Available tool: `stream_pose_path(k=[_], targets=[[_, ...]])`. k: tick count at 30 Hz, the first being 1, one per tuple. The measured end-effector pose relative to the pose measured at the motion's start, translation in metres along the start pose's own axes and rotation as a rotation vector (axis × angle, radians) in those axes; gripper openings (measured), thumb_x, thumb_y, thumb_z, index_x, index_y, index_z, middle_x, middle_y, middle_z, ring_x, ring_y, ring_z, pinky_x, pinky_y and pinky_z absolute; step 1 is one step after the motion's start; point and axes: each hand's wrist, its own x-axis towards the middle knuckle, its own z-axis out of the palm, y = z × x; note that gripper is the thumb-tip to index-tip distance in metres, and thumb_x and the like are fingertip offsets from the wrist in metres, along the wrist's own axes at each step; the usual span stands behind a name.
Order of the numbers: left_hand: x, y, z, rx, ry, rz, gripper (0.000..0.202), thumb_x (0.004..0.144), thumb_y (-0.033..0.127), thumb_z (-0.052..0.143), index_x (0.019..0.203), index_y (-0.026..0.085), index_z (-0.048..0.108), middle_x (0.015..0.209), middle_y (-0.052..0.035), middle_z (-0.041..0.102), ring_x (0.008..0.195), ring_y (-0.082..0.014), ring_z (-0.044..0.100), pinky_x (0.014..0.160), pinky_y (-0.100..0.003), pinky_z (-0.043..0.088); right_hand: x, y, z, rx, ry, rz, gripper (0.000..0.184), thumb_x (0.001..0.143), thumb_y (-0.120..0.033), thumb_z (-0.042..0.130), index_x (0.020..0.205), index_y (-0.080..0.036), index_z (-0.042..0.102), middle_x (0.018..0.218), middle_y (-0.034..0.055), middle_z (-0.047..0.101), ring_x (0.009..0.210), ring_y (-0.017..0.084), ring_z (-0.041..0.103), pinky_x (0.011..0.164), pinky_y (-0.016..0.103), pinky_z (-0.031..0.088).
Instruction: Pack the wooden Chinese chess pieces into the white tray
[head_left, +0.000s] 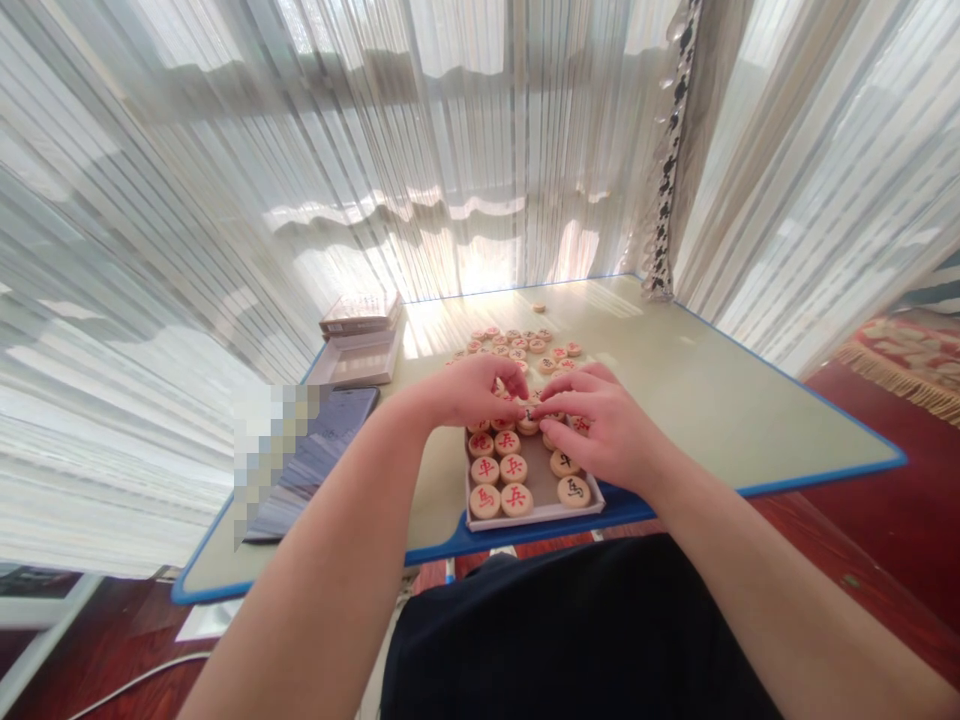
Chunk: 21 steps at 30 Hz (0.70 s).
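Both hands meet over the far half of a shallow white box tray (536, 520) at the table's near edge. A round wooden xiangqi piece with a black character (528, 420) is between my left hand (480, 390) and my right hand (592, 415). The left thumb touches its left side, with the other left fingers curled above. On its right, the right fingertips pinch in. Red-lettered xiangqi pieces (514, 468) fill two columns on the tray's left. Black-lettered pieces (574, 490) stand along its right side, partly hidden by my right hand.
Beyond my hands, several loose xiangqi pieces (517, 343) lie on the pale, blue-edged table (675, 380). One lone piece (538, 308) lies farther back. At the left are an open box part (356, 360), a printed box (360, 312) and a dark-screened device (330, 450). Sheer curtains (450, 150) hang behind.
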Motion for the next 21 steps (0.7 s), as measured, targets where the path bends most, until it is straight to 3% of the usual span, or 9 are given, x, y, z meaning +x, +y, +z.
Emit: stream_pose_path(k=[11, 13, 18, 21], targets=[[0.002, 0.001, 0.003, -0.081, 0.136, -0.047, 0.025, 0.069, 0.036, 0.057, 0.084, 0.017, 0.066, 0.08, -0.0021, 0.064, 0.072, -0.0145, 0.055, 0.065, -0.026, 0.042, 0.001, 0.002, 0.002, 0.044, 0.028, -0.002, 0.016, 0.075, -0.021, 0.059, 0.082, -0.024, 0.072, 0.087, 0.0032, 0.067, 0.089, 0.021, 0.052, 0.085, 0.036, 0.045], [0.005, -0.001, 0.005, -0.083, 0.249, -0.076, 0.025, 0.071, 0.036, 0.057, 0.084, 0.017, 0.065, 0.081, -0.0028, 0.064, 0.07, -0.0141, 0.054, 0.065, -0.026, 0.042, 0.002, 0.004, 0.003, 0.045, 0.083, 0.026, 0.016, 0.075, -0.022, 0.058, 0.085, -0.023, 0.072, 0.088, 0.0036, 0.067, 0.09, 0.021, 0.053, 0.086, 0.036, 0.045], [0.014, -0.013, 0.006, -0.107, 0.739, -0.125, 0.025, 0.078, 0.03, 0.051, 0.096, 0.018, 0.062, 0.091, -0.0039, 0.063, 0.07, -0.0127, 0.054, 0.065, -0.026, 0.045, 0.004, 0.01, 0.006, 0.012, 0.191, 0.15, 0.024, 0.078, -0.02, 0.053, 0.095, -0.022, 0.069, 0.092, 0.004, 0.066, 0.095, 0.021, 0.052, 0.089, 0.038, 0.042], [0.018, -0.024, 0.006, -0.06, 0.844, -0.076, 0.019, 0.077, 0.022, 0.05, 0.09, 0.017, 0.064, 0.088, -0.0036, 0.063, 0.073, -0.0135, 0.055, 0.072, -0.028, 0.046, 0.005, 0.011, 0.007, -0.007, 0.169, 0.193, 0.025, 0.077, -0.016, 0.05, 0.089, -0.022, 0.071, 0.091, 0.0034, 0.066, 0.096, 0.022, 0.051, 0.09, 0.037, 0.04]])
